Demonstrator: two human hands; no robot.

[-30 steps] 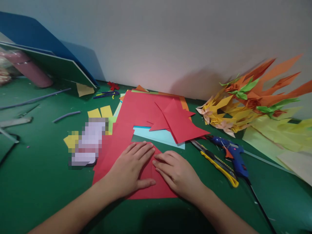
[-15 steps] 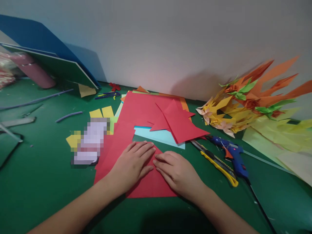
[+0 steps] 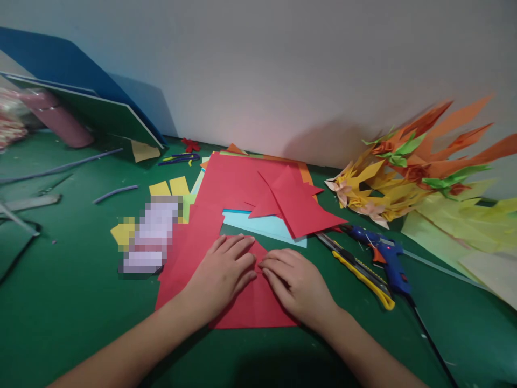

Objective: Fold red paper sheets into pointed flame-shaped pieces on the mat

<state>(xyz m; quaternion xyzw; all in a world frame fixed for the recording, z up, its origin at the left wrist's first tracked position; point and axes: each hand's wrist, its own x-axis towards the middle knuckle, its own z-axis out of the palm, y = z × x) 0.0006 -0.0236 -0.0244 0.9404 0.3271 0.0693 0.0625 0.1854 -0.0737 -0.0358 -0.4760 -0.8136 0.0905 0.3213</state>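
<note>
Pressing palm-down on a red sheet of craft paper (image 3: 250, 310), the left hand (image 3: 220, 272) and the right hand (image 3: 297, 283) lay side by side near the front edge of the green surface (image 3: 81, 302). Neither hand gripped anything: both were spread with fingers lightly bent, and their fingertips met over the middle of the sheet, where a pointed flap of the same red paper showed just beyond them. The sheet lay flat beneath both palms, its near edge showing below the wrists and its left part running out past the left hand.

The paper looked light, thin and limp, likely to slide on the smooth surface and to crease or tear easily. It seemed best taken by a free corner or edge, pinched between thumb and forefinger, with the other palm holding it flat.

Beyond the fingertips lay a pale blue paper sheet (image 3: 262, 223) and, farther back, a pile of red paper sheets and cut triangles (image 3: 238, 180). To the right of the right hand, apart from it, lay a yellow-and-black utility knife (image 3: 359, 269) and a blue hot-glue gun (image 3: 383, 256). Folded orange, yellow and green paper flowers (image 3: 404, 167) leaned against the wall on the far right
</note>
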